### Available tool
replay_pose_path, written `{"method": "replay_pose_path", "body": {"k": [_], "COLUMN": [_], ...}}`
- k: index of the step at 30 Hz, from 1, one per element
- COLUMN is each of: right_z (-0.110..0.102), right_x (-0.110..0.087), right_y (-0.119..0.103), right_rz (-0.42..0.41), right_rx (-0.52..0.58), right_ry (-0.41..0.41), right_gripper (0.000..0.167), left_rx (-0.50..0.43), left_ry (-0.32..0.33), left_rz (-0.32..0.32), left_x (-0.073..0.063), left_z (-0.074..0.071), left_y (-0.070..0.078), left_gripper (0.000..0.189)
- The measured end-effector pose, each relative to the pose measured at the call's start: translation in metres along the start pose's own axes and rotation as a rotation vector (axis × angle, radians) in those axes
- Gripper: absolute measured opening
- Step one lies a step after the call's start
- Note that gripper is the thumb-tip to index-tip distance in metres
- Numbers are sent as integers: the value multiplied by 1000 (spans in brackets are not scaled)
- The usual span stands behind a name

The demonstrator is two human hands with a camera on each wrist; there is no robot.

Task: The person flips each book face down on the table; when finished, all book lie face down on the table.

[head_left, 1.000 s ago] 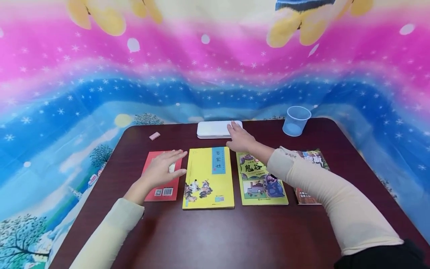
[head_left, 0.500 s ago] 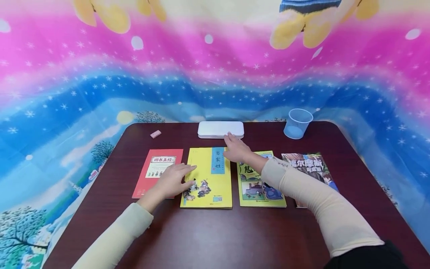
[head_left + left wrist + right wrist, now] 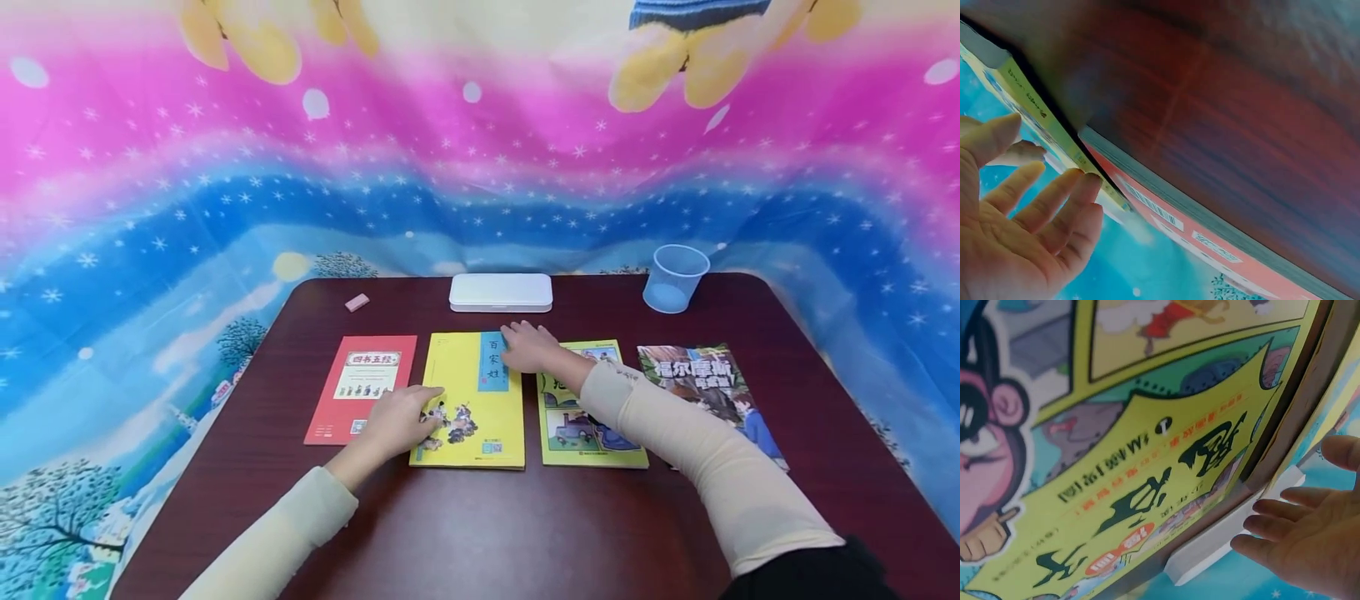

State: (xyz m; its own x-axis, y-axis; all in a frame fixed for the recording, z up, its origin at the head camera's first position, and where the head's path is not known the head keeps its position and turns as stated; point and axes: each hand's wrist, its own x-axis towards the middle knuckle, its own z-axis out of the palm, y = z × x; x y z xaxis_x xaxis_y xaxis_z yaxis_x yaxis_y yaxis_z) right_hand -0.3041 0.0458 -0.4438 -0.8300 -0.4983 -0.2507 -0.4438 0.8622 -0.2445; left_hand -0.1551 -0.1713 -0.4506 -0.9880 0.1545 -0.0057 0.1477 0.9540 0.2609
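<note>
A yellow book (image 3: 495, 421) with a blue title strip lies flat on the dark table, between my hands. My left hand (image 3: 397, 421) is at its left edge, thumb and fingers spread over the cover's side; the left wrist view has the fingertips close along the yellow spine (image 3: 1041, 109). At the upper right edge is my right hand (image 3: 531, 347), fingers extended over the blue strip. Left of the yellow book lies a red book (image 3: 326, 421), partly behind my left hand. A comic book (image 3: 592, 456) with a yellow-green border lies under my right forearm, partly hidden.
A book with a dark picture cover (image 3: 686, 375) lies at the right, partly covered by my sleeve. Along the back stand a white case (image 3: 501, 292) and a clear bluish cup (image 3: 675, 287). A pink eraser (image 3: 357, 302) lies back left. A patterned cloth (image 3: 480, 158) hangs behind the table.
My right hand has come back from the white case to the yellow book's upper right edge. My left hand has moved right and down from over the red book to the yellow book's left edge.
</note>
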Motion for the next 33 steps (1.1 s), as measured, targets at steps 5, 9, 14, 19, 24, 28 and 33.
{"method": "replay_pose_path", "body": {"k": [5, 9, 14, 19, 24, 28, 33], "right_z": [3, 7, 8, 5, 1, -3, -5], "right_x": [0, 0, -2, -4, -4, -3, -3], "right_y": [2, 4, 0, -6, -5, -3, -2], "right_rz": [-9, 5, 13, 36, 48, 29, -13], "right_rx": [-11, -26, -129, -185, -182, -222, -245], "right_ry": [-25, -8, 50, 76, 49, 22, 9], "right_gripper": [62, 63, 58, 56, 65, 77, 87], "left_rx": [-14, -3, 42, 118, 126, 108, 53], "left_ry": [17, 29, 16, -10, -42, -66, -87], "left_rz": [-84, -131, -152, -151, -185, -211, -273], "left_x": [-1, -2, -2, -3, -1, 3, 10], "left_z": [2, 2, 2, 5, 6, 3, 0], "left_y": [5, 9, 14, 18, 21, 23, 27], "left_gripper": [46, 46, 51, 58, 53, 48, 59]}}
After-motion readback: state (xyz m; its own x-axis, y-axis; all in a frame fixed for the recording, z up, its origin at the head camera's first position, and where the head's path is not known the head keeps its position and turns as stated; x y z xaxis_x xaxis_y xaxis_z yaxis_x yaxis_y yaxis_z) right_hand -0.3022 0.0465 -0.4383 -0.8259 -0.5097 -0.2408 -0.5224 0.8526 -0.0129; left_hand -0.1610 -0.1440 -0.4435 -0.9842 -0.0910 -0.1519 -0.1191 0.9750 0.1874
